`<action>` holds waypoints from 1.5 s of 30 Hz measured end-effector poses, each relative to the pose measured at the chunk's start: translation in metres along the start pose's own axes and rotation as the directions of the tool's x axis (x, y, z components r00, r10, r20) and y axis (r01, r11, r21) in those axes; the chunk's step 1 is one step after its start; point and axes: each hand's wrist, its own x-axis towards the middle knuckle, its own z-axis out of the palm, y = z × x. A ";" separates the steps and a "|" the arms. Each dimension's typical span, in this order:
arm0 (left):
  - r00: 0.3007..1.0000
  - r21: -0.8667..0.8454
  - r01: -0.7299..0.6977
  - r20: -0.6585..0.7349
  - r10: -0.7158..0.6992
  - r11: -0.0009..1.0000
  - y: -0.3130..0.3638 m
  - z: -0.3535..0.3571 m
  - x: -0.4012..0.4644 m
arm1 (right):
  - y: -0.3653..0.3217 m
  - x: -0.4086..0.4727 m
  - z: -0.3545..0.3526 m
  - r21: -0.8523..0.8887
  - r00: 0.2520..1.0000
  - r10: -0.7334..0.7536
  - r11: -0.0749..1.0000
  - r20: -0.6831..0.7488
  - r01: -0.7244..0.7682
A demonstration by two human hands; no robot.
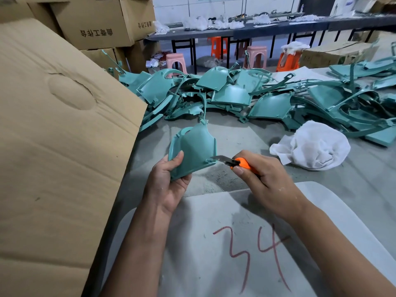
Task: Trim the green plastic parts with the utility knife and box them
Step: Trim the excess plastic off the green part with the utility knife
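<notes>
My left hand (pixel 169 183) grips a curved green plastic part (pixel 194 148) by its lower left edge, thumb on the inner face, holding it upright above the grey table. My right hand (pixel 263 179) holds an orange utility knife (pixel 240 163). Its blade tip touches the part's lower right corner. A large pile of green plastic parts (pixel 246 97) lies across the table behind. The flap of a cardboard box (pixel 60 146) stands at my left.
A crumpled white cloth (pixel 315 146) lies on the table right of the knife. A grey board marked "34" (pixel 246 243) sits under my forearms. Stacked cartons (pixel 96 22) stand at the back left; stools (pixel 256 55) and a long table (pixel 235 31) behind.
</notes>
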 end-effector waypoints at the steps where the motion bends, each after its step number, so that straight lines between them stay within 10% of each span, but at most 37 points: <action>1: 1.000 0.023 0.008 0.009 -0.008 1.000 0.000 0.000 -0.001 | 0.000 0.001 0.000 -0.003 0.999 0.016 1.000 -0.030 -0.016; 12: 1.000 0.024 -0.020 -0.018 0.020 1.000 -0.002 0.007 -0.002 | -0.003 0.000 0.007 -0.034 0.993 -0.032 0.999 0.112 0.036; 23: 0.997 0.128 -0.073 0.000 0.074 0.989 -0.010 0.018 -0.008 | 0.009 0.001 -0.002 -0.145 0.921 0.072 0.980 -0.383 -0.137; 32: 0.965 0.116 -0.157 -0.195 0.178 0.981 -0.018 0.036 0.009 | -0.001 -0.005 0.010 -0.300 0.997 -0.061 0.953 -0.047 0.045; 40: 0.947 0.121 -0.117 -0.285 0.147 0.986 -0.015 0.040 0.010 | 0.010 -0.001 -0.005 -0.381 0.921 0.153 0.877 -0.357 -0.293; 45: 0.941 0.123 -0.134 -0.295 0.165 0.983 -0.018 0.041 0.010 | -0.003 -0.006 0.003 -0.347 0.988 -0.046 0.938 -0.150 -0.009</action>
